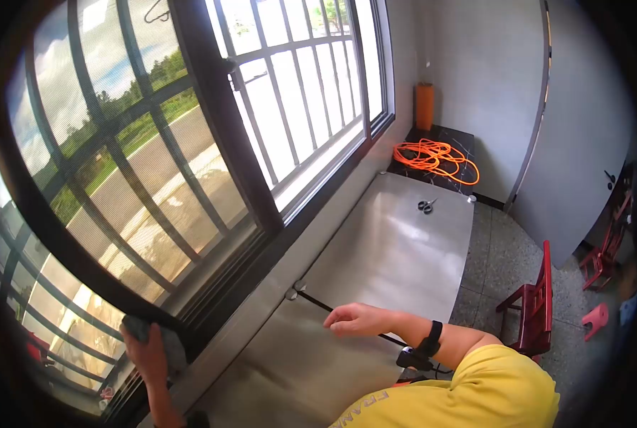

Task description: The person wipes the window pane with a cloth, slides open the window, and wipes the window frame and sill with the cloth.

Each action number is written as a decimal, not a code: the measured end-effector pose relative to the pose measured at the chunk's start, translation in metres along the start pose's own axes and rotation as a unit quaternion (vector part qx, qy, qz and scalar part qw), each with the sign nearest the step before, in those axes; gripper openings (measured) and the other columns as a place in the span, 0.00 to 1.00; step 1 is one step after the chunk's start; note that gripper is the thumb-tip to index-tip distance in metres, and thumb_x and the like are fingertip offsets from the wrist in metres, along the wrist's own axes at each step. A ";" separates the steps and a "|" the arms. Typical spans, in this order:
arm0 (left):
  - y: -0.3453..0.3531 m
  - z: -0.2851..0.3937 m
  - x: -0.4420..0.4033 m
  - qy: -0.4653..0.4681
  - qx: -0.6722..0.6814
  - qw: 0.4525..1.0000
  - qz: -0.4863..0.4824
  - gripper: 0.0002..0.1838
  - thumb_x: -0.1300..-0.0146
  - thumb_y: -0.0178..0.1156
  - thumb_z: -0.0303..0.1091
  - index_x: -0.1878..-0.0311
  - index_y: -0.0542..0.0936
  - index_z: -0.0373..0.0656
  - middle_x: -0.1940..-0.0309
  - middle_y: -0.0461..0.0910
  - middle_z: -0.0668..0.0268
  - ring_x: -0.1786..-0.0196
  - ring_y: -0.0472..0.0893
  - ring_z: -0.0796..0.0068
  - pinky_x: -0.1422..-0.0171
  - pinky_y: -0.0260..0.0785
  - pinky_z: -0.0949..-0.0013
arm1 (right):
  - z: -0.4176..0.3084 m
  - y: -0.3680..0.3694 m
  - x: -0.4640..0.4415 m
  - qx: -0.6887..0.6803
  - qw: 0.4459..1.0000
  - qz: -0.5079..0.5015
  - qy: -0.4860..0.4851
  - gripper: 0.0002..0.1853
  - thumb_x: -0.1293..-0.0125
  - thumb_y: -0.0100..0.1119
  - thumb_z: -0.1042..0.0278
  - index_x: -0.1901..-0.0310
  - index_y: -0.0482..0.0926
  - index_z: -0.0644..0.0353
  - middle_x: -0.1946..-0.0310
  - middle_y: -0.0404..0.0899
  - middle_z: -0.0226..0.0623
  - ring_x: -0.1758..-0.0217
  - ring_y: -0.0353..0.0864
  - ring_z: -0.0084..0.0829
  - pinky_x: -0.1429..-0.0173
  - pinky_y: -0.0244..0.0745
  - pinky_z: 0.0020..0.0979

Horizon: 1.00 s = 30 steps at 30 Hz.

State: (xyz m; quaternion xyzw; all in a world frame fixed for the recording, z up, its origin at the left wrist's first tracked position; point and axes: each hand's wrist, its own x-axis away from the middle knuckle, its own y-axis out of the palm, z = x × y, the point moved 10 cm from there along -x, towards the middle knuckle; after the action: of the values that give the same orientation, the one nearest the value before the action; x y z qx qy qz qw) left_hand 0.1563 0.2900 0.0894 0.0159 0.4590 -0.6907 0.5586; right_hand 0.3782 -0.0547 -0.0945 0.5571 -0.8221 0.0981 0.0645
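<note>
At the lower left, my left hand [145,357] is closed around a grey cloth [171,349], pressing it to the lower part of the dark window frame [68,246]. Part of the cloth sticks out past my fingers on both sides. My right hand [359,319] hovers over the grey-covered table [375,250], near the seam between its two sections. Its fingers are loosely bent, and nothing shows in them. A black strap with a small device [420,353] is on my right forearm.
Scissors [426,207] lie on the table's far section. Beyond, an orange cable [436,158] is coiled on a black marbled surface beside an orange cylinder [424,107]. A red chair [536,310] and a pink stool [595,321] stand at right. Window bars [290,85] run along the left.
</note>
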 end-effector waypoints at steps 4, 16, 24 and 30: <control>0.049 0.059 -0.001 0.006 0.021 0.999 -0.029 0.41 0.45 0.65 0.38 0.35 0.58 0.23 0.39 0.66 0.39 0.34 0.65 0.46 0.30 0.54 0.60 | 0.007 -0.025 0.020 -0.014 1.000 0.021 0.013 0.17 0.32 0.52 0.59 0.47 0.75 0.59 0.64 0.78 0.29 0.58 0.75 0.20 0.52 0.71 0.27; 0.188 0.180 -0.006 0.102 0.088 0.988 -0.077 0.21 0.46 0.65 0.35 0.52 0.72 0.34 0.58 0.75 0.46 0.51 0.75 0.46 0.46 0.66 0.54 | 0.039 -0.096 0.069 -0.058 0.994 0.086 0.024 0.16 0.33 0.54 0.58 0.49 0.76 0.59 0.64 0.79 0.28 0.60 0.76 0.19 0.55 0.72 0.24; 0.206 0.193 0.023 -0.005 0.247 0.963 -0.106 0.21 0.46 0.66 0.32 0.54 0.67 0.36 0.66 0.79 0.56 0.63 0.80 0.66 0.56 0.72 0.64 | 0.027 -0.121 0.072 -0.076 0.987 0.140 0.019 0.16 0.33 0.56 0.62 0.47 0.74 0.59 0.63 0.80 0.30 0.59 0.78 0.20 0.56 0.73 0.25; 0.204 0.193 0.096 -0.063 0.491 0.849 -0.185 0.19 0.39 0.63 0.34 0.52 0.67 0.38 0.63 0.76 0.63 0.58 0.76 0.77 0.53 0.71 0.69 | -0.076 -0.075 0.014 -0.032 0.978 0.125 -0.164 0.33 0.37 0.62 0.57 0.34 0.59 0.57 0.47 0.75 0.39 0.50 0.77 0.29 0.48 0.73 0.28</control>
State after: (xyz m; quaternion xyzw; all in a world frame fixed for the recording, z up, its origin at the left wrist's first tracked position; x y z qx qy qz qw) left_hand 0.3758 0.1004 0.0239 0.1596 0.0182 -0.9162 0.3670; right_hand 0.4427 -0.0770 -0.0109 0.4563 -0.8873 -0.0139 -0.0656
